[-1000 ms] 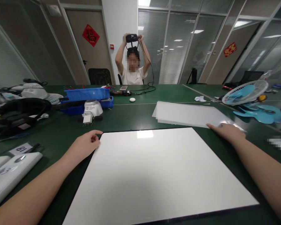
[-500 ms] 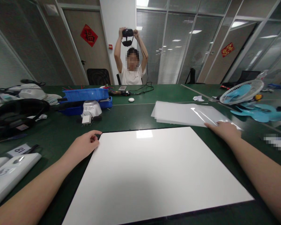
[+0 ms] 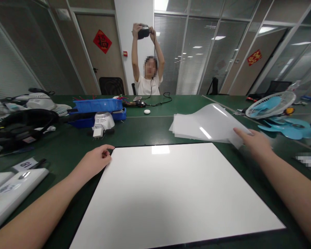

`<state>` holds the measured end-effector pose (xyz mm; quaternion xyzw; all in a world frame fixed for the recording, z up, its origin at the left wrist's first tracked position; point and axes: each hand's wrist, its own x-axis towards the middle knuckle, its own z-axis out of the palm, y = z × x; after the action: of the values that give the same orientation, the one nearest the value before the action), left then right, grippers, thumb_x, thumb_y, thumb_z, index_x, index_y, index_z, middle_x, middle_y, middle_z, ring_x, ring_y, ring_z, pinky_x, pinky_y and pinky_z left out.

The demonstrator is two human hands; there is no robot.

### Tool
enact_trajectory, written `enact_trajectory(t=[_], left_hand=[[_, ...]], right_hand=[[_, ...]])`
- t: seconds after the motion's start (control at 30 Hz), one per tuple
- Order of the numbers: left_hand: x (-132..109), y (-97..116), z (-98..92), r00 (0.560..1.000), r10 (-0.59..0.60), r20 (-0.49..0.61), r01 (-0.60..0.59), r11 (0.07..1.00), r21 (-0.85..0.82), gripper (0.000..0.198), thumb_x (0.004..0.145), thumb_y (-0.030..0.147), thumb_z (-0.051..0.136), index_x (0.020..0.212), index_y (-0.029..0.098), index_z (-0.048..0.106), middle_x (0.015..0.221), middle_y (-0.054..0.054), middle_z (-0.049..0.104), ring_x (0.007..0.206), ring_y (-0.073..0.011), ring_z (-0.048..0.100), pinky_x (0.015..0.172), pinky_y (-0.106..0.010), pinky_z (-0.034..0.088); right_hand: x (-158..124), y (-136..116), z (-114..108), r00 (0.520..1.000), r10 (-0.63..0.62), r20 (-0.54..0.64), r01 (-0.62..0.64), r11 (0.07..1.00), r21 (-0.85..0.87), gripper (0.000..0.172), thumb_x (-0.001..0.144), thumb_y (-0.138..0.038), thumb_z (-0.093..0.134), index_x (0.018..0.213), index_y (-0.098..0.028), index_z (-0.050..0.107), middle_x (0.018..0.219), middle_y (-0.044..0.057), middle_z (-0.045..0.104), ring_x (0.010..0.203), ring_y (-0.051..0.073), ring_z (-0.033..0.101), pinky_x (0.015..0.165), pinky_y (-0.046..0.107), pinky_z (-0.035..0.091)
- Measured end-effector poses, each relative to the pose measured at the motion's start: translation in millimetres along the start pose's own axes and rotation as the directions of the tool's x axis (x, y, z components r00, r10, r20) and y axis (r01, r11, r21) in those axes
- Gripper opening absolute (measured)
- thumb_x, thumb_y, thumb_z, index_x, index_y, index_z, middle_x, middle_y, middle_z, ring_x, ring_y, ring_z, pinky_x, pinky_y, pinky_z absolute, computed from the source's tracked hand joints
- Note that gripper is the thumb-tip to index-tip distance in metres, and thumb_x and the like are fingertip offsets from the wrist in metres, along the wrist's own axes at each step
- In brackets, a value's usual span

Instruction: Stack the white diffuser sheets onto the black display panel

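A large white panel (image 3: 176,193) with a thin black edge lies flat on the table in front of me. My left hand (image 3: 97,159) rests at its far left corner, fingers curled against the edge. Beyond the panel, to the right, sits a stack of translucent plastic sheets (image 3: 189,126). My right hand (image 3: 255,141) pinches the near right corner of the top sheet, between thumb and fingers. That sheet bows upward in a curve, while the sheets under it stay flat on the table.
Blue bins (image 3: 98,104) and a white motor housing (image 3: 103,121) stand at the back left. White panels (image 3: 18,190) lie at the left. Light-blue fan blades (image 3: 291,128) and a fan grille (image 3: 271,103) are at the right. Across the table a person (image 3: 149,81) holds up a headset (image 3: 143,31).
My right hand has lifted the corner of the top plastic sheet, which now curves up. My left hand stays at the panel's corner. The person opposite has raised the headset higher.
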<state>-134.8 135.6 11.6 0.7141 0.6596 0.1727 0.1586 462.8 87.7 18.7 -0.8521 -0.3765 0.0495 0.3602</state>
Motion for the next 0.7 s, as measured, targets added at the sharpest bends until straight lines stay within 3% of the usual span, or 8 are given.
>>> enact_trajectory(t=[0.1, 0.2, 0.3, 0.43, 0.57, 0.63, 0.7], left_hand=[[0.0, 0.7, 0.2, 1.000, 0.004, -0.011, -0.004, 1.000, -0.011, 0.055, 0.070, 0.037, 0.051, 0.119, 0.020, 0.069, 0.085, -0.003, 0.070, 0.080, -0.0241, 0.067, 0.067, -0.030, 0.048], [-0.2, 1.0, -0.3, 1.000, 0.003, -0.009, -0.003, 1.000, -0.007, 0.055, 0.069, 0.036, 0.051, 0.119, 0.020, 0.069, 0.084, -0.003, 0.070, 0.079, -0.0238, 0.067, 0.067, -0.030, 0.048], [-0.8, 1.4, -1.2, 1.000, -0.002, 0.000, 0.002, 1.000, -0.005, 0.057, 0.070, 0.037, 0.050, 0.122, 0.019, 0.067, 0.085, -0.003, 0.069, 0.080, -0.0240, 0.067, 0.066, -0.030, 0.048], [-1.1, 1.5, -1.5, 1.000, 0.009, -0.001, -0.009, 1.000, 0.000, 0.058, 0.070, 0.038, 0.050, 0.122, 0.019, 0.068, 0.086, -0.004, 0.069, 0.080, -0.0242, 0.067, 0.067, -0.030, 0.048], [0.4, -1.5, -0.1, 0.999, 0.028, -0.023, -0.028, 1.000, 0.006, 0.056, 0.070, 0.038, 0.051, 0.120, 0.020, 0.069, 0.086, -0.003, 0.070, 0.080, -0.0244, 0.066, 0.069, -0.031, 0.049], [1.2, -3.1, 0.4, 1.000, 0.027, -0.009, -0.027, 0.999, 0.018, 0.056, 0.071, 0.038, 0.051, 0.121, 0.020, 0.068, 0.088, -0.004, 0.070, 0.082, -0.0249, 0.067, 0.070, -0.032, 0.050], [1.1, -2.9, 0.6, 0.999, 0.032, 0.000, -0.032, 0.998, 0.050, 0.056, 0.073, 0.036, 0.050, 0.125, 0.019, 0.066, 0.097, -0.007, 0.069, 0.085, -0.0259, 0.067, 0.075, -0.034, 0.052]], right_hand=[[-9.8, -12.9, 5.1, 0.996, -0.006, 0.086, -0.025, 0.935, 0.354, 0.073, 0.086, -0.065, 0.054, 0.140, -0.017, 0.049, 0.141, 0.017, 0.057, 0.116, 0.030, 0.063, 0.093, 0.037, 0.056], [-18.2, -22.3, 7.4, 0.967, -0.167, 0.194, 0.042, 0.851, 0.524, 0.056, 0.088, -0.053, 0.055, 0.136, -0.025, 0.049, 0.143, 0.009, 0.058, 0.119, 0.023, 0.062, 0.096, 0.031, 0.055], [-26.7, -27.5, 4.2, 0.903, -0.339, 0.264, 0.073, 0.727, 0.683, 0.057, 0.079, -0.044, 0.069, 0.132, -0.028, 0.053, 0.142, 0.006, 0.059, 0.125, 0.026, 0.058, 0.104, 0.035, 0.051], [-35.4, -29.1, -4.7, 0.848, -0.401, 0.347, 0.047, 0.709, 0.704, 0.072, 0.071, -0.035, 0.077, 0.139, -0.031, 0.052, 0.141, 0.003, 0.060, 0.130, 0.027, 0.055, 0.112, 0.038, 0.043], [-34.3, -21.1, -13.8, 0.780, -0.444, 0.442, -0.007, 0.699, 0.715, 0.074, 0.066, -0.033, 0.079, 0.135, -0.032, 0.054, 0.138, 0.005, 0.062, 0.131, 0.029, 0.054, 0.113, 0.044, 0.041], [-31.7, -12.9, -18.1, 0.785, -0.418, 0.457, -0.032, 0.710, 0.704, 0.074, 0.059, -0.034, 0.079, 0.130, -0.034, 0.056, 0.135, 0.006, 0.063, 0.130, 0.032, 0.054, 0.110, 0.049, 0.044], [-29.7, -3.7, -22.2, 0.834, -0.320, 0.449, -0.079, 0.736, 0.672, 0.068, 0.056, -0.038, 0.076, 0.121, -0.035, 0.057, 0.132, 0.007, 0.064, 0.127, 0.034, 0.056, 0.105, 0.053, 0.046]])
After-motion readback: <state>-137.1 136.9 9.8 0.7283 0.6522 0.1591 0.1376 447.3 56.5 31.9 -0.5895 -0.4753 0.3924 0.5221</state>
